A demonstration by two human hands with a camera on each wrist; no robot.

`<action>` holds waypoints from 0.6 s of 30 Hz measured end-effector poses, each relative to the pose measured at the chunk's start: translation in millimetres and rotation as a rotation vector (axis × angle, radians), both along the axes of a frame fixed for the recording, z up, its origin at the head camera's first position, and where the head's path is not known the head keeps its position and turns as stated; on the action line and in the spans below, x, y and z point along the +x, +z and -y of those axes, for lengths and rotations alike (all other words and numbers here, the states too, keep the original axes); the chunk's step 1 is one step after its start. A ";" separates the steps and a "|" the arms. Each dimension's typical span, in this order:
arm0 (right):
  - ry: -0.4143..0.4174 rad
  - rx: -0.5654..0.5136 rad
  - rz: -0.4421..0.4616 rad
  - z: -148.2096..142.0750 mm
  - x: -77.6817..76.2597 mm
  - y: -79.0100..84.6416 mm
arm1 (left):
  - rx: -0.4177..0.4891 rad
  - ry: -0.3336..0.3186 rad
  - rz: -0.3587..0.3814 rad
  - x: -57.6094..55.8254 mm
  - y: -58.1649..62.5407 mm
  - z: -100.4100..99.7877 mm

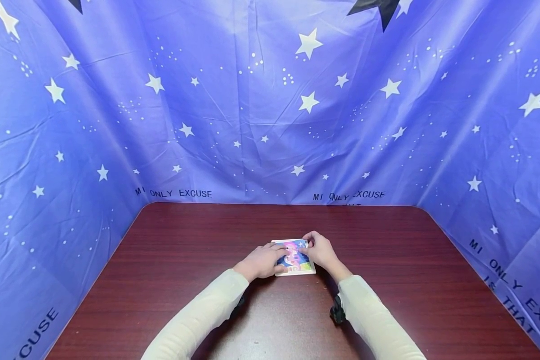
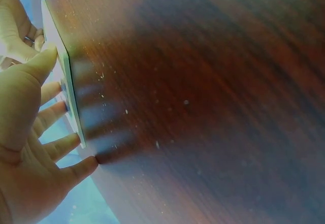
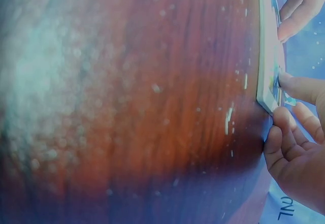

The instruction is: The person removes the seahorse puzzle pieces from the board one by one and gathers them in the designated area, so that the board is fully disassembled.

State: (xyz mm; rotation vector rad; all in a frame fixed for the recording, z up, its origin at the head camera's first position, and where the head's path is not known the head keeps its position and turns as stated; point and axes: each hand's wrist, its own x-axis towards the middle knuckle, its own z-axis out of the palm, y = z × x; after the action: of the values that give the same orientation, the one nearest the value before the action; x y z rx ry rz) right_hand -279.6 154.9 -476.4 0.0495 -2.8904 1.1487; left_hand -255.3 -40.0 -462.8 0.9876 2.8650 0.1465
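Note:
A flat square picture board [image 1: 293, 270] with a pale rim lies on the table, printed with a pink figure on blue. My left hand [image 1: 264, 262] rests on its left side with fingers spread over the picture; in the left wrist view the thumb [image 2: 43, 61] is at the board's near edge. At the far right corner is my right hand [image 1: 321, 250], its thumb on the picture and its other fingers curled by the edge. In the right wrist view a small teal-and-white patch [image 3: 290, 101] shows between thumb and forefinger; I cannot tell whether it is a separate piece.
The dark red wooden table [image 1: 184, 240] spreads around the board. A blue cloth with white stars [image 1: 234, 125] hangs along its back and both sides. Black wrist gear [image 1: 337, 311] sits under the right sleeve [image 1: 373, 310].

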 end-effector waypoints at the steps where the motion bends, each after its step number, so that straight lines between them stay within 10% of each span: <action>1: -0.002 -0.005 0.003 0.0 0.1 0.2 | 0.002 -0.001 0.001 0.0 0.3 0.0; 18: 0.007 -0.059 0.002 -2.0 0.3 1.3 | 0.003 0.006 0.010 -1.4 0.0 -1.3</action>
State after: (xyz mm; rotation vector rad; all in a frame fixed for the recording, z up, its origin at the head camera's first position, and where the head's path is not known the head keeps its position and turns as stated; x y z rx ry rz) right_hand -279.3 156.9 -475.1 0.0563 -2.8586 1.2348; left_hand -256.7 -38.7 -462.7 0.9755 2.8603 0.1553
